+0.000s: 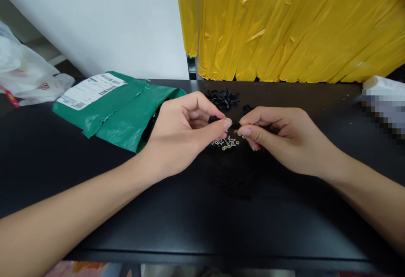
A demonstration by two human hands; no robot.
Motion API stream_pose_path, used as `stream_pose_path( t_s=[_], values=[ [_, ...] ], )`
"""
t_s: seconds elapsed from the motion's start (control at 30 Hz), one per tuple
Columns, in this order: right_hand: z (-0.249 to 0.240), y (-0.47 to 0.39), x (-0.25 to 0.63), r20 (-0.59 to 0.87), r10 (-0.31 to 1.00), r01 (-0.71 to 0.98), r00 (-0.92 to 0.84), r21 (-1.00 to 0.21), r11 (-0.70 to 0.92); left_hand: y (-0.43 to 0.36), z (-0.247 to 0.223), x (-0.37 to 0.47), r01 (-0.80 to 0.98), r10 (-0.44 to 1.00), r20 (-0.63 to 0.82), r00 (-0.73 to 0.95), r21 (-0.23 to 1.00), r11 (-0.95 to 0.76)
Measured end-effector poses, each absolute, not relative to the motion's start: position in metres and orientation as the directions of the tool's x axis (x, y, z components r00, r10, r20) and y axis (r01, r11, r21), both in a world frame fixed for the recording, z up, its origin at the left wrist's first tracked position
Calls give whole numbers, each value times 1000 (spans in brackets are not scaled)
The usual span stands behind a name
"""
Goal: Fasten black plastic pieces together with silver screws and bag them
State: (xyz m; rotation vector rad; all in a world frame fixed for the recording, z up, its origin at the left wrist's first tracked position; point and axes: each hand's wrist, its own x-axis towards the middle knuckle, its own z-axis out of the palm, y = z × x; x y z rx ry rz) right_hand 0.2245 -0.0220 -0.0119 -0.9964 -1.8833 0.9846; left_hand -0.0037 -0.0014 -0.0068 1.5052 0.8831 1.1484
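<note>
Above the black table, my left hand (186, 135) pinches a small black piece (214, 119) between thumb and fingertips. My right hand (278, 137) is closed at the fingertips on the right end of what looks like the same black piece, close to the left fingertips. Below and behind the fingers lies a scatter of small silvery screws (226, 144). Farther back is a pile of small black parts (223, 99), with another black part (247, 108) just right of it. The exact shape of the held piece is hidden by the fingers.
A torn green mailing bag (123, 116) with a white label lies at the left, its opening by my left hand. A white plastic bag (28, 70) is at the far left. Yellow plastic sheeting (284, 23) hangs behind the table (196, 213). A white object (386, 87) sits far right.
</note>
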Motion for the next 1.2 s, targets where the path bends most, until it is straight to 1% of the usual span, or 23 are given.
stream_pose_path(
  t_s=[0.1, 0.17, 0.37, 0.47, 0.57, 0.77, 0.93, 1.03, 1.1, 1.13, 1.2],
  values=[
    [-13, -21, 225, 192, 888, 261, -418, -911, 320, -1, -10, -6, -2, 927, 239, 289, 968, -249],
    [-14, -20, 227, 175, 882, 255, -438, -916, 309, 0, -11, -7, 1, 928, 223, 299, 972, -234],
    [-13, -22, 229, 187, 874, 307, -448, -886, 348, 3, -8, -8, 26, 932, 231, 280, 968, -248],
    [-12, -24, 225, 194, 871, 250, -450, -909, 332, 0, -6, -7, 20, 929, 239, 282, 967, -255],
    [-12, -24, 220, 187, 875, 211, -447, -928, 306, -4, -4, -6, -17, 913, 249, 324, 966, -258],
    [-9, -27, 219, 315, 845, 216, -431, -874, 436, -6, 2, -9, -32, 894, 239, 379, 969, -245],
    [-4, -30, 222, 357, 823, 221, -443, -846, 486, -5, 2, -14, -47, 864, 230, 449, 971, -234],
    [-4, -30, 223, 380, 816, 219, -436, -835, 505, -5, 0, -15, -165, 834, 195, 517, 978, -126],
    [-5, -30, 223, 383, 821, 227, -423, -833, 505, -3, -2, -16, -207, 819, 154, 553, 977, -44],
    [-5, -31, 223, 385, 823, 228, -418, -832, 506, -3, -3, -17, -194, 815, 141, 562, 980, -36],
    [-6, -31, 224, 392, 822, 237, -414, -825, 513, -1, -6, -18, -120, 809, 155, 567, 987, -105]
  ],
)
